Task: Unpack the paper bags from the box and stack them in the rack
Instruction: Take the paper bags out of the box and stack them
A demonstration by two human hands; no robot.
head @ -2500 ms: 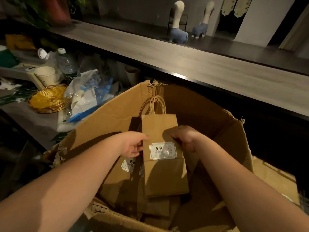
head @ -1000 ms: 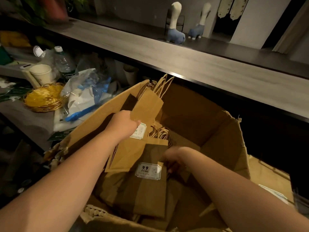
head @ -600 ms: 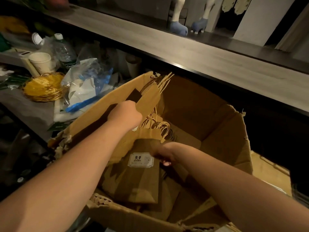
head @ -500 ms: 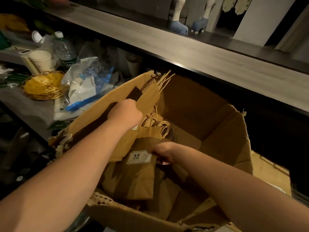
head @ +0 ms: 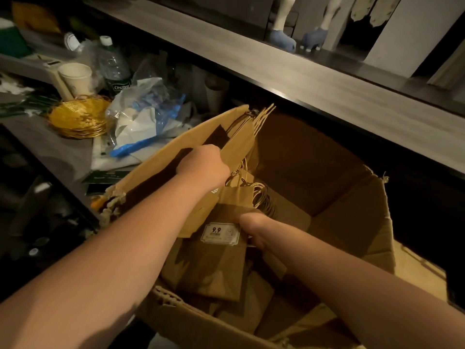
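Note:
A large open cardboard box (head: 352, 197) fills the middle of the view, with several flat brown paper bags lying inside. My left hand (head: 205, 167) grips a small bunch of paper bags (head: 241, 144), held tilted against the box's left wall with their twisted handles pointing up. My right hand (head: 251, 227) pinches the top edge of another paper bag (head: 216, 268) with a white 9.9 label (head: 220, 234), lifted off the pile. No rack is in view.
Left of the box, a counter holds a gold wire basket (head: 78, 117), a paper cup (head: 75, 78), a water bottle (head: 113, 64) and crumpled plastic bags (head: 143, 109). A long wooden ledge (head: 327, 81) runs behind the box, with two blue figurines (head: 281, 39).
My right hand has raised the labelled bag from the pile up toward the bunch in my left hand. My left hand has stayed by the box's left wall.

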